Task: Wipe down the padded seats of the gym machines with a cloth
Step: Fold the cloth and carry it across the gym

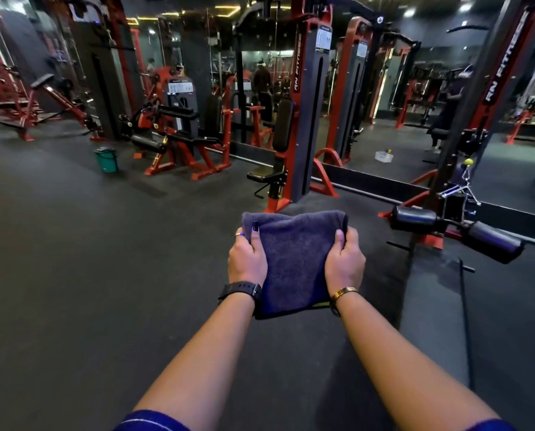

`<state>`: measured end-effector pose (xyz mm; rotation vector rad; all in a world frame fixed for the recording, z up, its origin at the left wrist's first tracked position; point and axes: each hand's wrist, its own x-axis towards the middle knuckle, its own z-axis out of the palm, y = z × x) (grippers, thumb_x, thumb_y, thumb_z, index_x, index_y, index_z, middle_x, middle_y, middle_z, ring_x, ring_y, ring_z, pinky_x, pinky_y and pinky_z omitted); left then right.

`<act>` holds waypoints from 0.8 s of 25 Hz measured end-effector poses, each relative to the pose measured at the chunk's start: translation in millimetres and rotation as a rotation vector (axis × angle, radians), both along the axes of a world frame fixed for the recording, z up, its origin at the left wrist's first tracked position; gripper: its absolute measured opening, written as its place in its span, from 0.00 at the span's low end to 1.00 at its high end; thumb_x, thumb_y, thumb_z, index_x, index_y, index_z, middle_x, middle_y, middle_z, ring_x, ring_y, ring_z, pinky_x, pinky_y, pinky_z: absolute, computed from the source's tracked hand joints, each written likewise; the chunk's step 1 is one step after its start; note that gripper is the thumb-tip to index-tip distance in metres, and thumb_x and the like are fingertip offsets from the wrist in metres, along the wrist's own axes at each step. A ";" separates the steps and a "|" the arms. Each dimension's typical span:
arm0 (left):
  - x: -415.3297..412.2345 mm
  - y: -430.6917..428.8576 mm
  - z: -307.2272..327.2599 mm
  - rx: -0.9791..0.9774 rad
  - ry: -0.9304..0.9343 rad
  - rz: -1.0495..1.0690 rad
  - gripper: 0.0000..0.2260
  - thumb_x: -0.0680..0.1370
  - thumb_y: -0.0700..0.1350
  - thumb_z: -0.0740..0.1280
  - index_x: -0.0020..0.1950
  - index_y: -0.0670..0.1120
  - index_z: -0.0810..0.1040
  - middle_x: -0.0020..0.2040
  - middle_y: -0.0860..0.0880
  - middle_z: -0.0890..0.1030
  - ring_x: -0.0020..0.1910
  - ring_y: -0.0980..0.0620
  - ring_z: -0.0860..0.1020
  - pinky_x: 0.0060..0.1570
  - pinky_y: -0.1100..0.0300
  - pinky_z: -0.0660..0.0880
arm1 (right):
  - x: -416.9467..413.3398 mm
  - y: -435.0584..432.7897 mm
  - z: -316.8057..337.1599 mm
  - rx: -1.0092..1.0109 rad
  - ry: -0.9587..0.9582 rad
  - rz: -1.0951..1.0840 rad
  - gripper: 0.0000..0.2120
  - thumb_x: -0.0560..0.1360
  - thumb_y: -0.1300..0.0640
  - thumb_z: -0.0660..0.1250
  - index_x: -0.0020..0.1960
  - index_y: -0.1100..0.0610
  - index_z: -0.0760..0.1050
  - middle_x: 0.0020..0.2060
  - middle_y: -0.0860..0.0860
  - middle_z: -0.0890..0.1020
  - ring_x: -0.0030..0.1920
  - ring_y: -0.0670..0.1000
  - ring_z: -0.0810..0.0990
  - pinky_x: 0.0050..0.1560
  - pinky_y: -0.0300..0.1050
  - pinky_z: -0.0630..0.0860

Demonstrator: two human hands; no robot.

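Floor [73, 275] of dark, matte, speckled rubber fills the lower half of the frame, wide and open at left and centre. A mirror [400, 144] runs along the wall at upper right, with a low black ledge at its foot.

A tall tower [309, 119] of red and grey steel stands at upper centre. Fixed to its front are an upright, rounded black back pad [283, 124] and, below it, a small flat black seat [261, 175]. Left of it sits a red-framed leg machine [179, 141] with black cushions. At right, two fat black rollers [496, 241] jut from another frame, narrowing the way on that side. A green bucket [107, 159] stands alone on the floor at centre left.

The cloth [294, 259], a folded grey terry rectangle, is held in the air at centre frame, well short of the seat. The left hand [247, 262] grips its left edge and the right hand [345, 262] its right edge, fingers curled underneath, thumbs on top. A black watch [241, 289] is on the left wrist and a gold bracelet [344, 292] on the right.
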<state>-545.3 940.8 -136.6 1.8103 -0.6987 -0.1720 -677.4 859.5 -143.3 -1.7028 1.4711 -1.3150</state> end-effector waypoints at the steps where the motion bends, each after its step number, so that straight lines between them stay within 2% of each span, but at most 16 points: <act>1: 13.0 -18.8 -3.1 0.000 -0.004 -0.005 0.19 0.82 0.52 0.53 0.62 0.40 0.70 0.53 0.37 0.79 0.52 0.36 0.77 0.49 0.50 0.72 | 12.9 -19.1 -3.0 0.010 0.006 0.004 0.11 0.81 0.48 0.50 0.55 0.51 0.68 0.44 0.56 0.80 0.45 0.60 0.79 0.46 0.57 0.77; 4: 60.5 -82.7 -15.3 0.006 0.005 -0.017 0.20 0.81 0.53 0.53 0.65 0.41 0.69 0.55 0.38 0.79 0.53 0.36 0.76 0.50 0.49 0.73 | 59.6 -80.8 -13.3 0.033 0.013 0.008 0.11 0.81 0.47 0.50 0.52 0.52 0.67 0.42 0.56 0.80 0.43 0.59 0.79 0.45 0.58 0.78; 10: 187.3 -231.6 -40.4 0.028 0.010 -0.039 0.21 0.81 0.53 0.53 0.66 0.40 0.69 0.56 0.36 0.78 0.55 0.35 0.76 0.51 0.48 0.73 | 176.4 -216.9 -30.1 0.073 0.047 -0.024 0.12 0.81 0.48 0.49 0.54 0.53 0.66 0.41 0.54 0.77 0.44 0.59 0.77 0.43 0.53 0.76; 13: 244.6 -305.6 -48.6 0.053 0.028 -0.071 0.21 0.81 0.54 0.53 0.66 0.40 0.69 0.57 0.37 0.78 0.55 0.35 0.76 0.51 0.49 0.73 | 232.3 -284.6 -36.5 0.100 0.076 -0.055 0.12 0.81 0.48 0.50 0.55 0.55 0.66 0.42 0.57 0.77 0.45 0.62 0.77 0.43 0.53 0.74; 20: 318.4 -450.8 -71.7 0.118 0.082 -0.156 0.23 0.81 0.56 0.52 0.67 0.42 0.69 0.57 0.38 0.78 0.56 0.37 0.76 0.54 0.48 0.74 | 302.6 -424.6 -62.4 0.170 0.092 -0.130 0.11 0.81 0.48 0.50 0.51 0.56 0.64 0.39 0.55 0.75 0.44 0.63 0.77 0.41 0.51 0.71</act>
